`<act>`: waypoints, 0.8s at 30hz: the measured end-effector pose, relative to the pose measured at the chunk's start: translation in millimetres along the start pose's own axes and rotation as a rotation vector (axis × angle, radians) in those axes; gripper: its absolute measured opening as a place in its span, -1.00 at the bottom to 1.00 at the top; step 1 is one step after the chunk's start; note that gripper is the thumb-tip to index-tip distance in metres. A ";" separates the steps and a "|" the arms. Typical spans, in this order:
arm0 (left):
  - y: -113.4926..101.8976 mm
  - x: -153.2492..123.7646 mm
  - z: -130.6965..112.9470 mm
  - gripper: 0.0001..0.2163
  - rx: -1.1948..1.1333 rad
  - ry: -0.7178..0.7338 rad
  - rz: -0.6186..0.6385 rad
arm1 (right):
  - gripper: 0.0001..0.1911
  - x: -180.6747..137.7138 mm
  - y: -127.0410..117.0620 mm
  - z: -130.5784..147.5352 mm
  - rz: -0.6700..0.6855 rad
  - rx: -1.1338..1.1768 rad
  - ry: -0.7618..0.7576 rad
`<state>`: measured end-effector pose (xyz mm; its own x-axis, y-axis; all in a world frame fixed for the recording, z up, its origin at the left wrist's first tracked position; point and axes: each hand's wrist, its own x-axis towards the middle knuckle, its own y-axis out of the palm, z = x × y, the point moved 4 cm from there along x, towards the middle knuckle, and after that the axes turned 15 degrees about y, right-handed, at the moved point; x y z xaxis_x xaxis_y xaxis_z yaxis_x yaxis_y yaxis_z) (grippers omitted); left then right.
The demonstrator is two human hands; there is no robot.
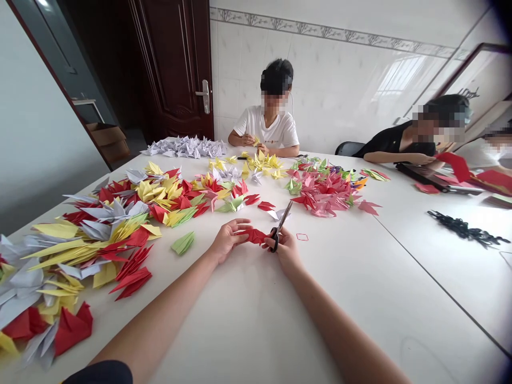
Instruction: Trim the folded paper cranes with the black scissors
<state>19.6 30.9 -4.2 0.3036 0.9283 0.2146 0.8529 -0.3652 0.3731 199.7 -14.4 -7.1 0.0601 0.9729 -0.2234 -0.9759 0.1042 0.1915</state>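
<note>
A folded red paper piece (255,236) is stretched between my two hands, just above the white table. My left hand (230,238) pinches its left end between thumb and fingers. At the other end, my right hand (283,246) grips the paper and also carries a pair of black-handled scissors (283,220), blades pointing up and away. To the left of my hands lies a green folded paper piece (183,242). A small red outlined shape (302,237) is on the table just right of my right hand.
A big heap of red, yellow and white folded paper (120,213) covers the left side. Pink paper pieces (326,186) lie ahead right, white ones (186,146) at the back left. Black cords (466,228) lie right. Co-workers sit across the table (248,320) and at the right.
</note>
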 end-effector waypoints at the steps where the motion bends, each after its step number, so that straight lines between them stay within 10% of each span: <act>1: -0.1 -0.1 0.4 -0.51 0.014 0.004 -0.006 | -0.61 0.4 0.2 -0.5 0.006 0.000 -0.001; 17: 18.9 -10.0 -2.7 -0.57 0.271 0.124 0.365 | -0.60 -1.9 1.6 0.8 0.023 -0.030 0.002; 24: 15.6 -8.1 1.7 -0.64 0.279 0.105 0.278 | -0.63 4.0 2.5 -8.1 0.021 -0.137 -0.030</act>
<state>31.2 17.8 -1.7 0.5062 0.7793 0.3694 0.8314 -0.5548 0.0314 195.9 -11.9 -15.2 0.0439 0.9805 -0.1916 -0.9964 0.0570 0.0635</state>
